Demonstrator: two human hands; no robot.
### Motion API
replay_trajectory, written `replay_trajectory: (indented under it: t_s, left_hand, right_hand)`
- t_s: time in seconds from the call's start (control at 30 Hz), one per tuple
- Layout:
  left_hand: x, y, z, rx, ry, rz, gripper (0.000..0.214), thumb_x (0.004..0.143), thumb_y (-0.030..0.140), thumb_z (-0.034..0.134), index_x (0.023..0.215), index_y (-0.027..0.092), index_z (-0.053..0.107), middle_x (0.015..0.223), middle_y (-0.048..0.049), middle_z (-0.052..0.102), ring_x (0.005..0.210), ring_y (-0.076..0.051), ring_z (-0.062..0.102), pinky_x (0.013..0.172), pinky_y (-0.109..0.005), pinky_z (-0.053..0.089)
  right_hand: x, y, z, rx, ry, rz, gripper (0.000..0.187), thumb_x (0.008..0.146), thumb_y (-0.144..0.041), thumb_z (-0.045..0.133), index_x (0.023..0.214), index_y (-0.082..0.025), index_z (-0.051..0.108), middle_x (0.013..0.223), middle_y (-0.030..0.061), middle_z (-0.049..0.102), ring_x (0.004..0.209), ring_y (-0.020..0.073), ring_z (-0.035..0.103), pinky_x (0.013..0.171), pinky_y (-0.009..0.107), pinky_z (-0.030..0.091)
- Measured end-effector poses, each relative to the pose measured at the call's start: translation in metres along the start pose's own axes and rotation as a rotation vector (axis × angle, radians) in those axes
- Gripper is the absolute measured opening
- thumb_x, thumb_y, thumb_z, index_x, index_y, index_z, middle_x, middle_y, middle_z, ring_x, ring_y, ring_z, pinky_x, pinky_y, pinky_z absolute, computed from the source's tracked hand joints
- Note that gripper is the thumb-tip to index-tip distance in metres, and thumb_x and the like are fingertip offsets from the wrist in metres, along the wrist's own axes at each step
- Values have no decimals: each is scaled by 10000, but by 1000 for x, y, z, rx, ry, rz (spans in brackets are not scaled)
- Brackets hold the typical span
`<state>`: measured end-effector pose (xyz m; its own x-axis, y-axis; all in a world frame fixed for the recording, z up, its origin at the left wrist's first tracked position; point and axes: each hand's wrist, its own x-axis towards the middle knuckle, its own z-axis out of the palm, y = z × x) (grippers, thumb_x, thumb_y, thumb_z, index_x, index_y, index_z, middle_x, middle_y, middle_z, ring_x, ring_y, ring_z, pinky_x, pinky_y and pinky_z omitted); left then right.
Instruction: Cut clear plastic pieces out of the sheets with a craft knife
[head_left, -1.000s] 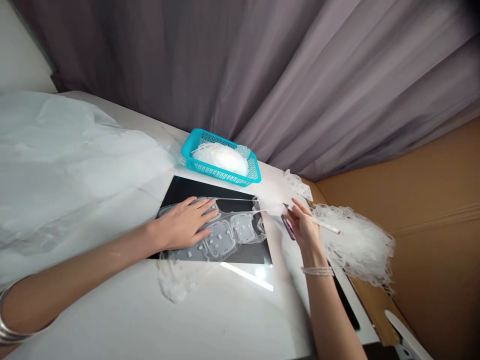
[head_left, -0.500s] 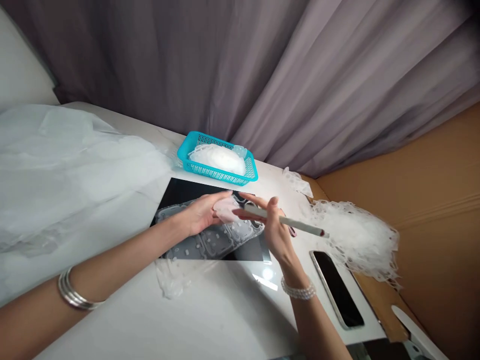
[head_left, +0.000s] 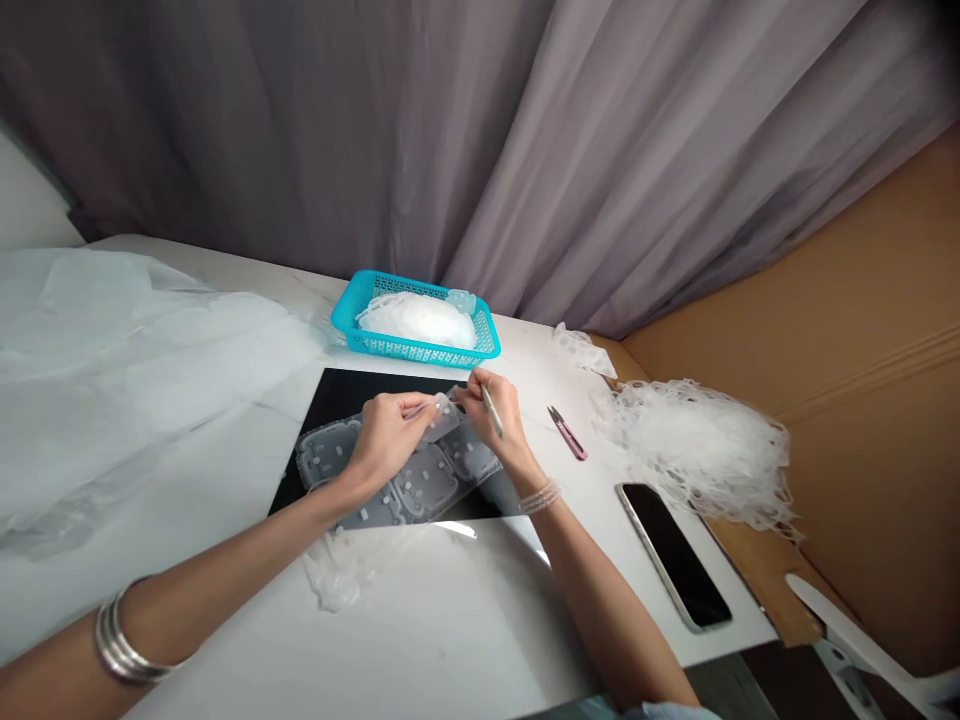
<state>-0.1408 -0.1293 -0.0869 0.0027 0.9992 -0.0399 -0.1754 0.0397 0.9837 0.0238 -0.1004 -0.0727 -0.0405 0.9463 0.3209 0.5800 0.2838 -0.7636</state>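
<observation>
Over a black board [head_left: 345, 388], my left hand [head_left: 390, 435] pinches a small translucent plastic piece [head_left: 442, 420] between thumb and fingers. My right hand [head_left: 504, 410] is closed around a slim pale pen-like stick [head_left: 492, 410], which slants across its fingers. Its fingertips meet the right edge of the small piece; whether they grip it is hard to see. Beneath both hands lies a translucent sheet [head_left: 425, 485] with rounded-square sections and several small pale bits on it. Part of that sheet is hidden by my left hand and forearm.
Behind the board stands a blue basket [head_left: 341, 318] with white translucent pieces. Pink thread snips [head_left: 568, 433] lie to the right, near a phone [head_left: 675, 560] and a heap of white netted scraps [head_left: 697, 450]. Clear plastic sheeting [head_left: 135, 370] covers the left side. A crumpled clear scrap [head_left: 334, 575] lies in front.
My right hand has turned, its stick now pointing down toward me, and its spread fingers have closed in by the small piece. My left hand has turned knuckles-up. The snips have come into clear view.
</observation>
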Motion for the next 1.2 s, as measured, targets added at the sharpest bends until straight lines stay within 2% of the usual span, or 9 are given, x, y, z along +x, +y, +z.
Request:
replay_trajectory:
  t_s: [0.17, 0.27, 0.37, 0.57, 0.67, 0.83, 0.97, 1.07, 1.2]
  left_hand:
    - [7, 22, -18, -159, 145, 79, 185, 746, 310, 779, 880, 184, 767, 873, -13, 766, 849, -188, 701, 771, -264, 556]
    - [10, 36, -32, -254, 100, 13, 167, 761, 281, 762, 863, 151, 748, 865, -42, 758, 808, -175, 700, 758, -289, 581]
    - [8, 43, -37, -308, 14, -76, 143, 786, 214, 726, 884, 111, 748, 883, -84, 759, 788, -169, 702, 727, -276, 586]
    - [-4, 42, -26, -347, -96, -207, 155, 845, 183, 667, 923, 85, 760, 958, -118, 750, 783, -165, 695, 683, -257, 586]
    - [-7, 42, -24, -352, -128, -248, 176, 830, 207, 694, 934, 80, 760, 1005, -135, 746, 842, -191, 703, 710, -270, 591]
    - [-7, 38, -26, -346, -116, -273, 240, 841, 236, 690, 1042, 111, 726, 1184, -160, 709, 1052, -254, 687, 839, -343, 594]
    - [-7, 33, -28, -429, -8, -396, 394, 900, 402, 599, 1208, 160, 630, 1419, -178, 572, 1289, -303, 571, 1014, -422, 526]
    - [-9, 33, -27, -569, -138, -491, 533, 932, 495, 455, 1249, 90, 596, 1392, -228, 582, 1304, -342, 556, 1060, -470, 490]
    - [-10, 34, -27, -665, -279, -478, 623, 937, 517, 388, 1293, 39, 570, 1364, -233, 607, 1309, -346, 553, 1091, -484, 455]
  right_hand:
    - [5, 34, -18, -48, 99, 30, 274, 717, -259, 557, 605, -246, 307, 526, -74, 338, 562, 120, 336, 575, 261, 252]
    - [7, 40, -25, -51, 158, 46, 310, 736, -295, 613, 607, -243, 336, 517, -79, 362, 550, 118, 314, 589, 271, 260]
    - [2, 23, -27, -17, 205, 55, 341, 793, -341, 618, 631, -242, 334, 557, -68, 414, 556, 122, 379, 607, 269, 319]
    - [-21, -26, -15, 765, -223, 208, 389, 770, -340, 739, 699, -234, 371, 702, -36, 583, 701, 137, 631, 758, 295, 526]
    - [-25, -31, -12, 875, -215, 251, 428, 706, -242, 801, 673, -228, 374, 636, -63, 545, 655, 113, 603, 726, 269, 528]
    - [-23, -27, -15, 855, -143, 223, 405, 741, -222, 771, 674, -227, 371, 641, -57, 551, 674, 115, 591, 717, 270, 512]
    - [-26, -37, -14, 605, 1, 70, 428, 795, -241, 728, 649, -228, 325, 579, -82, 424, 585, 91, 469, 625, 245, 429]
    - [-33, -49, -12, 354, -81, -30, 453, 825, -292, 723, 628, -228, 320, 572, -78, 393, 557, 88, 421, 589, 250, 394]
    - [-32, -49, -16, 479, -42, -20, 423, 879, -383, 670, 645, -235, 350, 659, -20, 595, 741, 159, 657, 731, 303, 523]
